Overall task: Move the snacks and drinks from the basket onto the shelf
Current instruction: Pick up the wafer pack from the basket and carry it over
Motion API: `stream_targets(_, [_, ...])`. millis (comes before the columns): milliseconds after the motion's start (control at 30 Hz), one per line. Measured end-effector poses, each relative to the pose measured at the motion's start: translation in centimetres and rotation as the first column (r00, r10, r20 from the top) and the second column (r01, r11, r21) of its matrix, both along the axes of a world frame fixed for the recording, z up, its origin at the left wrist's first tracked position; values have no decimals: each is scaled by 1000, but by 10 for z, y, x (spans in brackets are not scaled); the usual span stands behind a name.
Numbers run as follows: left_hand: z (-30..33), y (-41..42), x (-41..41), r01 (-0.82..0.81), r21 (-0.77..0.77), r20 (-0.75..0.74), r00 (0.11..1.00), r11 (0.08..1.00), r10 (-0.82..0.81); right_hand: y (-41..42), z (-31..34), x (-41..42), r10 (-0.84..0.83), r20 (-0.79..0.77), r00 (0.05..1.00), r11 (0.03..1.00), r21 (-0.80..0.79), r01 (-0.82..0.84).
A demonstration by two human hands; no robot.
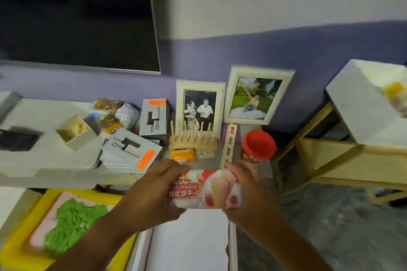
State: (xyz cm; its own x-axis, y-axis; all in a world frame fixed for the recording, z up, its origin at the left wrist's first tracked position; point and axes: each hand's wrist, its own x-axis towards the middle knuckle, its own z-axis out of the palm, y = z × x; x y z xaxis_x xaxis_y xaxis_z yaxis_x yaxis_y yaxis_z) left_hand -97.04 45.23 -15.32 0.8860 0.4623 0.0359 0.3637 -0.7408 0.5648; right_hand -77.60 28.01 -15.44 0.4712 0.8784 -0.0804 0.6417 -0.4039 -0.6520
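A pink and white pack of wafer biscuits point(207, 189) is held level in front of me. My left hand point(152, 189) grips its left end and my right hand point(246, 191) grips its right end. Just beyond the pack lies the grey shelf top point(209, 161), where an orange snack packet point(183, 155), a red-lidded tub point(259, 146) and a long narrow snack box point(229, 145) stand. Part of a white basket point(361, 105) with a yellow item point(394, 92) inside shows at the right edge.
Two framed photos point(200, 105) point(256, 94) and a wooden rack point(193, 138) stand at the back of the shelf. Boxes of power banks point(132, 149), nut bags point(108, 104) and a small wooden box point(76, 132) crowd the left. A yellow tray point(24, 237) lies below left, a wooden frame point(330, 160) at right.
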Motion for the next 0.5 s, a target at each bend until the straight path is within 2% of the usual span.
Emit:
stream_targets(133, [117,-4,18,-40,6,42,998,999,40,-19,129,16,-62,57,996,992,113,55])
stream_targets(233, [193,-19,23,20,-14,56,998,1000,-19,-47,204,16,-119,71,990,983,152,107])
stream_targets(333, [264,-40,32,74,-21,131,989,997,-71,-80,268,12,-164,35,986,965,214,153])
stream_targets(500, [357,-87,57,199,37,244,949,979,-202,-140,353,19,-282,97,954,930,271,247])
